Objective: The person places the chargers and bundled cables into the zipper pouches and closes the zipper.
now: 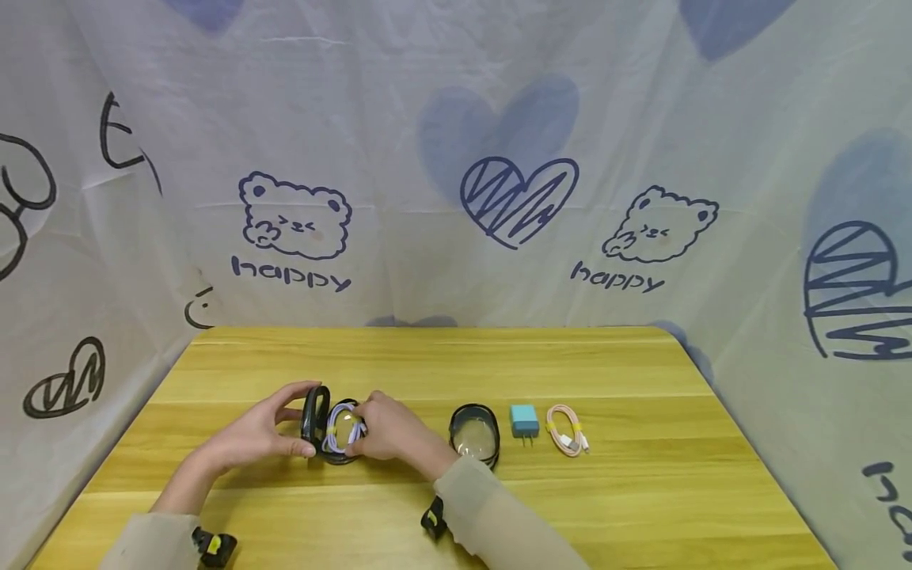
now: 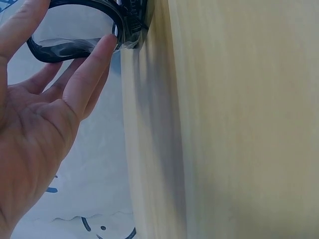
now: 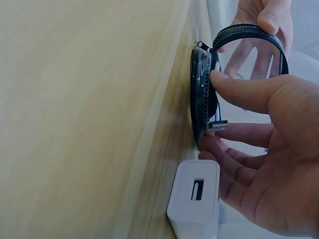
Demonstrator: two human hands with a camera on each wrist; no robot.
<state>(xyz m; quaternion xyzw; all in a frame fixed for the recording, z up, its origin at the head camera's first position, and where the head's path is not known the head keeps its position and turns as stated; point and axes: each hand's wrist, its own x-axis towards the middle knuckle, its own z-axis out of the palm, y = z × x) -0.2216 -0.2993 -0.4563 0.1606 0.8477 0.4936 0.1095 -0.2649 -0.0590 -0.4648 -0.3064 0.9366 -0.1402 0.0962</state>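
Note:
A round black zip case with clear faces stands opened at the left of the wooden table. My left hand (image 1: 260, 434) holds its raised lid (image 2: 60, 52) between thumb and fingers. In the lower half lies a coiled lilac cable (image 1: 332, 431) with a yellow tie. My right hand (image 1: 390, 427) pinches this cable at its right side, thumb and fingertips at the case's rim. In the right wrist view, a metal USB plug (image 3: 217, 125) sticks out by the fingers, and the zipper edge (image 3: 206, 89) shows beside the thumb.
A second round black case (image 1: 476, 435) lies right of my right hand. Farther right are a blue plug adapter (image 1: 524, 420) and a coiled pink cable (image 1: 568, 431). The right wrist view shows a white USB charger (image 3: 195, 191) near my fingers. A printed cloth (image 1: 399, 261) hangs behind the table.

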